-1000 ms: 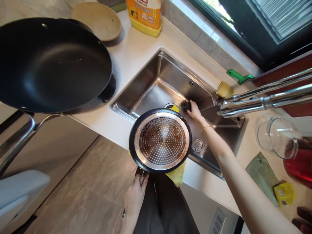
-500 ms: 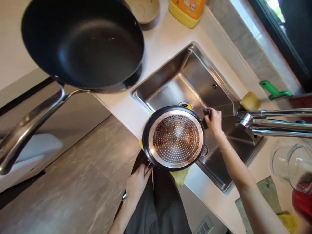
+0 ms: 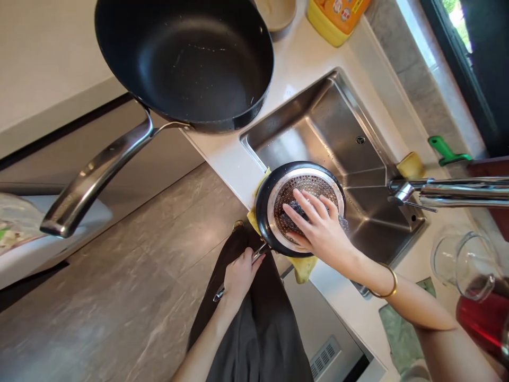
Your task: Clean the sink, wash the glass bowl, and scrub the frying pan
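My left hand [image 3: 240, 275] is wrapped round the metal handle of a small frying pan [image 3: 264, 215]. The pan is upside down at the sink's front edge, its dotted, brown-stained base facing up. Under the spread fingers of my right hand [image 3: 325, 233] a dark, shiny steel wool scrubber [image 3: 296, 208] is pressed on that base; the palm hides part of it. A yellow cloth [image 3: 304, 268] sticks out from beneath the pan along the counter edge.
A large black wok [image 3: 199, 69] stands left of the steel sink [image 3: 318, 106], its handle jutting over the counter edge. The faucet [image 3: 457, 192] reaches in from the right. Glassware [image 3: 449, 257] and a red container [image 3: 483, 318] stand at the lower right. An orange-yellow bottle [image 3: 338, 18] is behind.
My right hand has come from over the sink onto the pan's base, bringing the scrubber with it. My left hand keeps its grip on the handle. The view has shifted slightly.
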{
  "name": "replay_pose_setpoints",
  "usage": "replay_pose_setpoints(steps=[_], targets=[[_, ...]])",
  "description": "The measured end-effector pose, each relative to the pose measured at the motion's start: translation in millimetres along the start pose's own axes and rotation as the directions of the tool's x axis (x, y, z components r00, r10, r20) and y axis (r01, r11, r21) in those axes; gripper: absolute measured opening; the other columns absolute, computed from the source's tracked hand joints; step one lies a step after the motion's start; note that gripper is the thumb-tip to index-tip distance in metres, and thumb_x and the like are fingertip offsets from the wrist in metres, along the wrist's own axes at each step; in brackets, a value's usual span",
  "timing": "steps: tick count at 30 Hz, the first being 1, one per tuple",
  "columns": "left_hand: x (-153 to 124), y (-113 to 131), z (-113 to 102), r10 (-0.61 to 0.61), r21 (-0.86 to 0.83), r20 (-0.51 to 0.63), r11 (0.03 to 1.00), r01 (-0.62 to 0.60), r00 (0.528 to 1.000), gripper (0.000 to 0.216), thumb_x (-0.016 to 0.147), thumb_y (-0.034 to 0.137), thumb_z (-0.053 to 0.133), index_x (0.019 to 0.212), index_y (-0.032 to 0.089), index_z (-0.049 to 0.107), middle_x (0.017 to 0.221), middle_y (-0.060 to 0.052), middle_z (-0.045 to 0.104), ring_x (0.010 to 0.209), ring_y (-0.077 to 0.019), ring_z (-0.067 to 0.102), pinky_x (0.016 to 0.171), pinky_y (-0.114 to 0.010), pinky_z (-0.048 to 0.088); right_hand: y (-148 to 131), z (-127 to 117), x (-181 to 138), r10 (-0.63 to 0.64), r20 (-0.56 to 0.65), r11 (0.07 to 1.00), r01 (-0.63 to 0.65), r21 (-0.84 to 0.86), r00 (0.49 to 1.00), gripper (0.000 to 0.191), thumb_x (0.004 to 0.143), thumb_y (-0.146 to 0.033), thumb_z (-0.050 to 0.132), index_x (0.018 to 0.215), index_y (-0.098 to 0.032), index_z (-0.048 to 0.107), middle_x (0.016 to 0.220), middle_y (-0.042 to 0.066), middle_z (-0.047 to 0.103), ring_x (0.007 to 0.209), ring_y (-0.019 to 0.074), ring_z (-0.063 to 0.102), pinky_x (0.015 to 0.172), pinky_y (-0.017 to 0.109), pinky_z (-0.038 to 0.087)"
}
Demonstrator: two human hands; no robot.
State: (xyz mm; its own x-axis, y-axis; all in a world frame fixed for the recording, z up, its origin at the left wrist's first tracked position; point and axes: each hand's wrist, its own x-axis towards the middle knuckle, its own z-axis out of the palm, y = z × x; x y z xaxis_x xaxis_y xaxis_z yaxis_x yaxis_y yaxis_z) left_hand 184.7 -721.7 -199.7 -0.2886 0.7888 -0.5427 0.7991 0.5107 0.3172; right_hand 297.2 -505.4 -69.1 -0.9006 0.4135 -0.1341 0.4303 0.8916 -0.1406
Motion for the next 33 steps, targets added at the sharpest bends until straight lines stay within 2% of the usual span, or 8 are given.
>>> replay_pose_setpoints(steps=[3,5,9,13,20,26,30,33], targets=[[0.2,-0.3,-1.0,0.014,0.005,0.001,1.0,-0.014,1.0,0.042,0.094,0.052,0.034,0.092,0.016,0.057,0.075,-0.008,0.07,0.069,-0.021,0.069,0.05,-0.025,0.038,11.9,-8.8,-5.8,0.058,-0.018,0.997,-0.057,0.052,0.998,0.062,0.085,-0.054,0.052,0.142,-0.031,0.039,0.152,0.009,0.031,0.139,0.0394,0.026,0.108,0.069,0.017],[0.2,-0.9,-0.4,0.025,0.014,-0.004,1.0,-0.025,1.0,0.044,0.094,0.052,0.033,0.092,0.016,0.057,0.074,-0.008,0.07,0.068,-0.0216,0.069,0.05,-0.025,0.038,23.2,-11.4,-12.5,0.064,-0.002,0.997,-0.064,0.049,0.998,0.06,0.086,-0.053,0.053,0.141,-0.032,0.041,0.15,0.008,0.034,0.138,0.0372,0.028,0.108,0.065,0.023],[-0.2,-2.4,0.8,0.058,0.014,-0.025,0.998,-0.057,0.998,0.045,0.094,0.052,0.031,0.091,0.016,0.057,0.072,-0.009,0.069,0.065,-0.023,0.068,0.049,-0.026,0.038,31.1,0.8,-21.7,-0.118,0.08,0.993,0.116,0.026,0.99,0.047,0.089,-0.043,0.053,0.135,-0.033,0.049,0.14,0.008,0.048,0.119,0.0255,0.051,0.094,0.043,0.046],[0.2,-3.5,1.4,0.066,0.014,-0.032,0.998,-0.066,0.997,0.047,0.094,0.053,0.03,0.091,0.016,0.058,0.07,-0.009,0.068,0.064,-0.0238,0.068,0.048,-0.026,0.038,18.2,9.7,-17.3,-0.176,0.045,0.977,0.18,-0.116,0.983,0.036,0.089,-0.028,0.053,0.124,-0.037,0.059,0.135,0.004,0.055,0.09,0.0195,0.057,0.075,0.035,0.046],[0.9,-2.7,-0.2,0.059,0.02,0.006,0.998,-0.059,0.998,0.047,0.094,0.052,0.028,0.09,0.016,0.057,0.07,-0.008,0.068,0.066,-0.0219,0.068,0.05,-0.025,0.038,7.6,9.0,14.7,0.098,-0.109,0.979,-0.115,-0.169,0.989,0.038,0.088,-0.029,0.051,0.125,-0.033,0.058,0.138,0.007,0.051,0.103,0.0282,0.053,0.081,0.044,0.043],[0.5,-2.4,-1.0,0.061,0.004,0.01,0.998,-0.061,0.998,0.045,0.095,0.052,0.029,0.087,0.017,0.056,0.071,-0.007,0.068,0.066,-0.0212,0.068,0.05,-0.025,0.038,13.2,26.2,32.9,0.217,-0.142,0.976,-0.214,0.04,0.966,0.029,0.088,-0.045,0.05,0.103,-0.024,0.065,0.123,0.008,0.061,0.101,0.0263,0.056,0.087,0.043,0.044],[1.0,-2.6,0.0,0.064,0.002,0.011,0.998,-0.064,0.998,0.044,0.095,0.051,0.029,0.087,0.017,0.056,0.07,-0.007,0.068,0.065,-0.0216,0.068,0.049,-0.026,0.038,21.6,27.6,44.3,0.35,-0.161,0.928,-0.318,0.195,0.923,0.037,0.089,-0.042,0.049,0.117,-0.019,0.056,0.106,0.01,0.064,0.096,0.0248,0.059,0.085,0.04,0.047],[1.1,-2.7,0.2,0.066,0.002,0.021,0.998,-0.066,0.998,0.044,0.095,0.051,0.029,0.088,0.017,0.055,0.07,-0.006,0.068,0.066,-0.0215,0.068,0.049,-0.026,0.038,17.9,25.5,45.3,0.289,-0.138,0.945,-0.259,0.197,0.948,0.026,0.09,-0.035,0.046,0.106,-0.02,0.061,0.099,0.009,0.064,0.091,0.0224,0.059,0.081,0.038,0.048]])
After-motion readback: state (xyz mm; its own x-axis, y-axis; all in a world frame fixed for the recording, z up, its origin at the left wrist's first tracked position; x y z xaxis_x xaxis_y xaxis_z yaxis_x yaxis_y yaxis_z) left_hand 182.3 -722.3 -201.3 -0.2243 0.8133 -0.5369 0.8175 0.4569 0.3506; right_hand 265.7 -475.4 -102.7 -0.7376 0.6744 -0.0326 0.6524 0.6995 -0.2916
